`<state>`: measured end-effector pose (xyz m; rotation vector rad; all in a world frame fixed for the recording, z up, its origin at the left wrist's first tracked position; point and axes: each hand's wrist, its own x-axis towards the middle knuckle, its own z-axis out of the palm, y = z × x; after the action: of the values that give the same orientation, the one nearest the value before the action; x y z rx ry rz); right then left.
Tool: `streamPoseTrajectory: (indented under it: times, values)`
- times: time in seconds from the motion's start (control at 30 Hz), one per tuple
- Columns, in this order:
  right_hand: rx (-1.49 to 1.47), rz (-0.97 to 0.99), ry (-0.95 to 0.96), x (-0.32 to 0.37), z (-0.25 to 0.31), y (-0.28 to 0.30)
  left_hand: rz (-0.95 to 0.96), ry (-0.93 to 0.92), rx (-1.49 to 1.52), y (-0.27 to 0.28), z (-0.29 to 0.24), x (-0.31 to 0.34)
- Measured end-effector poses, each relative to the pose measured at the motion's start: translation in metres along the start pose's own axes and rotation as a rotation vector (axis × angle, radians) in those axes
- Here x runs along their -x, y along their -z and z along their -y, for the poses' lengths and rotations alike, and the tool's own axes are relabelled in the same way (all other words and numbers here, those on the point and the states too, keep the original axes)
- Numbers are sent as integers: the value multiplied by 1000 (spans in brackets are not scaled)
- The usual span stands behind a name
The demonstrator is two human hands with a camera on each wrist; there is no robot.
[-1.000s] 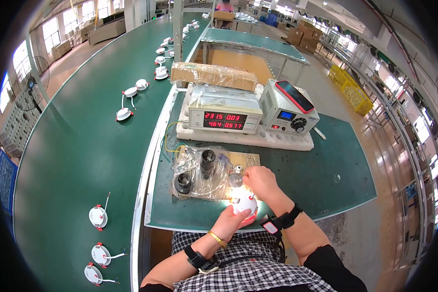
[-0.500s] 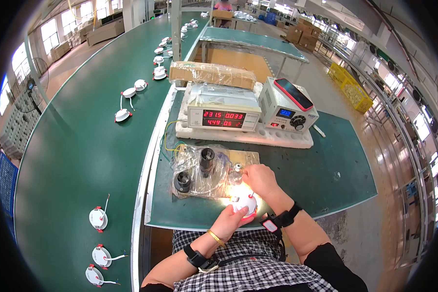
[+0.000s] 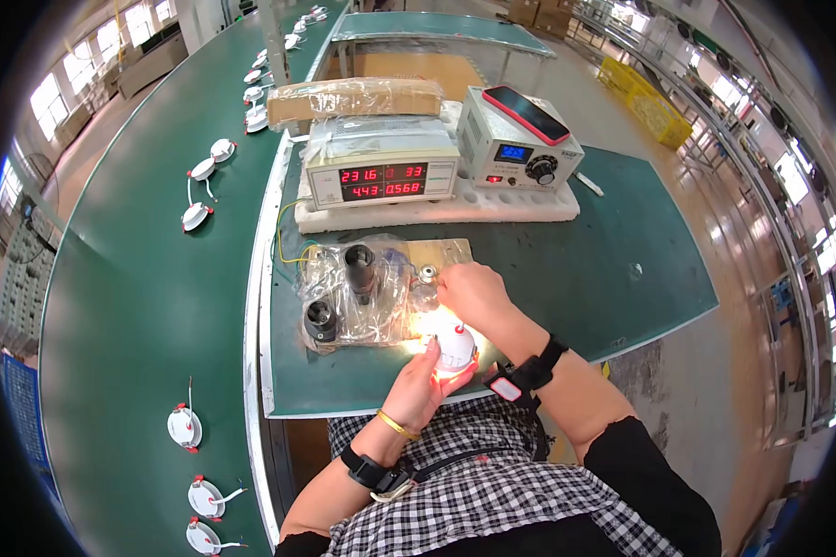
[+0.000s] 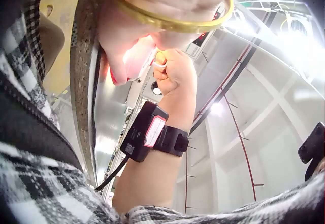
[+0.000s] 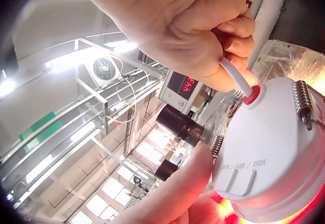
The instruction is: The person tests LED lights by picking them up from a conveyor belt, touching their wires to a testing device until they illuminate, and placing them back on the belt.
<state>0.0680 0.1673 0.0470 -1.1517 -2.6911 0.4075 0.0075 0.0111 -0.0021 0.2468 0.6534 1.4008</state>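
A lit round white lamp [image 3: 455, 349] is gripped at its rim by the left hand [image 3: 416, 385], its glowing face turned down and away. In the right wrist view the lamp's white back [image 5: 269, 137] shows spring clips, a small slide switch and a red cable grommet. The right hand [image 3: 478, 295] pinches the short white cable [image 5: 236, 76] above the lamp, its fingers curled; the cable's end is hidden in them. Beside that hand lies a plastic-wrapped board [image 3: 385, 320] with two black sockets and a small metal fitting [image 3: 426, 274].
Behind the board, a meter [image 3: 381, 181] with red digits and a power unit [image 3: 520, 153] carrying a phone [image 3: 527, 114] stand on white foam [image 3: 344, 218]. A taped cardboard box [image 3: 353, 100] lies on the meter. More lamps [image 3: 184, 427] lie along the green belt [image 3: 130, 306] at left.
The head view has shifted, so the bench sits higher and further left. The lamp's back has turned, and the left thumb has moved from its back towards its side. The meter digits differ.
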Motion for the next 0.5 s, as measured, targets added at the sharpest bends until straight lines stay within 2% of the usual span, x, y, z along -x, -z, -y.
streamPoseTrajectory:
  times: [0.23,0.3,0.33,0.37,0.43,0.47,0.5]
  values:
    - [6,41,-27,0,-4,-3,-13,-4,-6,-2,0,0]
    - [5,44,-21,-1,-5,-4,34,-2,-39,7,6,-4]
    - [-12,56,-7,1,-5,-3,-1,-50,-92,6,8,-3]
    - [22,84,-53,-1,-2,-2,-10,-3,-132,7,3,0]
    - [-238,-1,99,3,-3,1,-30,11,-135,4,-10,15]
    - [-433,-19,121,11,6,17,-48,-31,-208,1,-26,31]
    - [-557,33,43,17,13,31,-70,-65,-210,8,-45,45]
